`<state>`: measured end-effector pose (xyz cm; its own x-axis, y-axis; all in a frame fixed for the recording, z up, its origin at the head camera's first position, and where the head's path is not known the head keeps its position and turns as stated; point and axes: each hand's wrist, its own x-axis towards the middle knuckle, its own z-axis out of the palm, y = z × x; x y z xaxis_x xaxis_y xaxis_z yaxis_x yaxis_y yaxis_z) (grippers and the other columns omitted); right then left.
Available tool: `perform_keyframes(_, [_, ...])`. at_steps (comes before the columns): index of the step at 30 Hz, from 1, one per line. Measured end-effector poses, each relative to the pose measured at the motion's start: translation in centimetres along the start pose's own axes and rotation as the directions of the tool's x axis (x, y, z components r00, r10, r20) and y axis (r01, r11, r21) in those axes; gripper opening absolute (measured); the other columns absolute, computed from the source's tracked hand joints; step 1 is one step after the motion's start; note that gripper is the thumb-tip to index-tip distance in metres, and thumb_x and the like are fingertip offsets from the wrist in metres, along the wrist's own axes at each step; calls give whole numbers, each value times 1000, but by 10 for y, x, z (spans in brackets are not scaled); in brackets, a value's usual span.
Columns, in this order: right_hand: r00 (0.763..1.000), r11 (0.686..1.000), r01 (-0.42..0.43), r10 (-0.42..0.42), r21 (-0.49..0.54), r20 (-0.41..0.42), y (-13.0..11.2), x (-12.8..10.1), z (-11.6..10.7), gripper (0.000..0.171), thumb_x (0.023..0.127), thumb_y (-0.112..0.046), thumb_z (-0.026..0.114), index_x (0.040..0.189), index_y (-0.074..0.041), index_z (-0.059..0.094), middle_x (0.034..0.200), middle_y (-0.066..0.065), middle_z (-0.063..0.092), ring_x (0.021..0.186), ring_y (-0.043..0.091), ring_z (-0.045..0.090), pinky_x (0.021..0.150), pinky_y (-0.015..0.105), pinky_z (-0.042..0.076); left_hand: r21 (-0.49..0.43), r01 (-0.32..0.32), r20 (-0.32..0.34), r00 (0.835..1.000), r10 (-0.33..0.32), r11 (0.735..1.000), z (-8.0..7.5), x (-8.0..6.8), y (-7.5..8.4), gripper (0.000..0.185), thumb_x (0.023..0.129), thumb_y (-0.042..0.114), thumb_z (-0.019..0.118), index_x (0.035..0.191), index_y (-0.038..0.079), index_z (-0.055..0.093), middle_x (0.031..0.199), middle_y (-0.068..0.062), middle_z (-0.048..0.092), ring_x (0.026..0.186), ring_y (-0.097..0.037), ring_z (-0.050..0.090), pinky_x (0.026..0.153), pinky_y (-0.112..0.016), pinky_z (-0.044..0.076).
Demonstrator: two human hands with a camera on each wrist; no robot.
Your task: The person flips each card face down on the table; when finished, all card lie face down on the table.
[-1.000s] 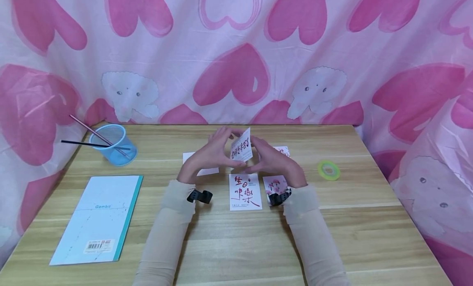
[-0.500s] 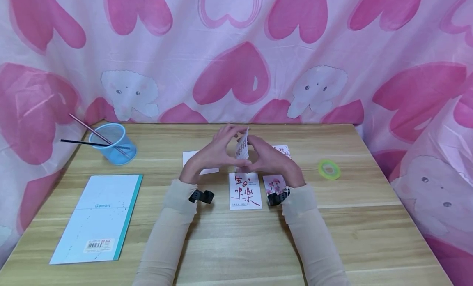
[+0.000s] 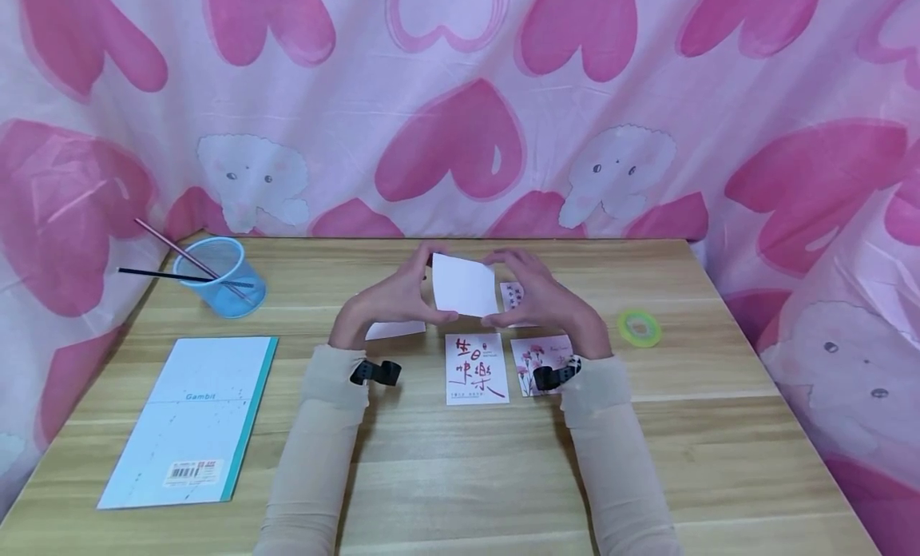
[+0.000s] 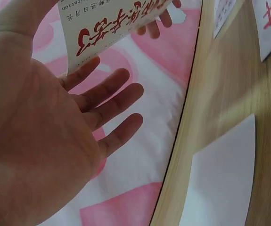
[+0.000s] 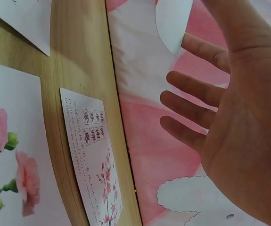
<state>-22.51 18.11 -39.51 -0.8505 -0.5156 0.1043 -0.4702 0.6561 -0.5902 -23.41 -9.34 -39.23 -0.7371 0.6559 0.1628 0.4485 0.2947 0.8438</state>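
Note:
Raised above the table's far part is a greeting card (image 3: 464, 286), its blank white face toward the head camera. My left hand (image 3: 402, 296) pinches one side between thumb and index finger, the other fingers spread loosely. On the opposite side, my right hand (image 3: 544, 300) pinches the card's edge the same way. Red brush lettering on the card's other face (image 4: 107, 28) shows in the left wrist view. Below the hands lies a card with red characters (image 3: 477, 368). A pink-flower card (image 5: 24, 174) and a blossom-branch card (image 5: 95, 155) lie by the right hand; a white card (image 4: 220, 179) lies under the left.
A blue mesh cup (image 3: 223, 288) holding two thin sticks stands at the back left. In front of it lies a light-blue Gambit notebook (image 3: 190, 420). A green roll of tape (image 3: 639, 328) is at the right. Heart-patterned cloth (image 3: 446, 140) hangs behind the table.
The held card has turned from its printed face, through edge-on, to its blank face toward the head camera. Both hands have moved slightly apart.

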Motion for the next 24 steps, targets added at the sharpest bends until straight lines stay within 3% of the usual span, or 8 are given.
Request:
perform_keyframes(2, [1000, 1000, -16, 16, -13, 2, 0, 0, 0, 96, 64, -54, 88, 143, -24, 44, 148, -2, 35, 135, 21, 27, 103, 54, 35, 37, 15, -9, 1000, -15, 999, 1, 0, -1, 95, 69, 22, 89, 139, 5, 27, 128, -8, 43, 118, -24, 40, 102, -54, 33])
perform_keyframes(5, [998, 997, -62, 62, -44, 9, -1, 0, 0, 95, 64, -53, 88, 144, -26, 44, 150, 0, 33, 136, 24, 26, 102, 56, 35, 192, 71, -23, 997, -68, 979, 4, 1, -4, 93, 69, 29, 90, 139, 5, 33, 132, -8, 41, 121, -24, 37, 102, -50, 29])
perform_keyframes(8, [992, 989, -112, 117, -97, 43, 1, 0, 3, 95, 65, -52, 88, 145, -26, 45, 152, 4, 32, 138, 28, 24, 105, 59, 30, 368, 147, -24, 989, -148, 918, 10, 4, -8, 91, 69, 40, 88, 139, 7, 39, 135, -7, 39, 124, -24, 33, 100, -49, 25])
perform_keyframes(10, [985, 981, -143, 154, -132, 79, 2, 1, 6, 94, 67, -50, 88, 146, -24, 45, 153, 8, 31, 139, 31, 23, 108, 60, 23, 431, 179, -15, 981, -191, 884, 14, 6, -10, 89, 70, 45, 86, 138, 9, 42, 137, -8, 39, 126, -26, 31, 99, -49, 24])
perform_keyframes(14, [968, 962, -181, 211, -206, 134, 7, 4, 13, 92, 71, -50, 85, 148, -22, 43, 155, 11, 29, 140, 34, 21, 111, 59, 13, 486, 207, -10, 973, -232, 849, 18, 8, -13, 87, 72, 48, 84, 140, 10, 45, 143, -10, 36, 132, -28, 27, 101, -49, 22])
perform_keyframes(24, [956, 953, -188, 234, -239, 179, 9, 7, 23, 89, 76, -53, 79, 149, -20, 43, 157, 12, 26, 140, 35, 22, 111, 56, 15, 516, 259, 17, 950, -312, 816, 19, 8, -21, 89, 72, 49, 84, 143, 9, 47, 149, -12, 33, 137, -29, 24, 106, -52, 19])
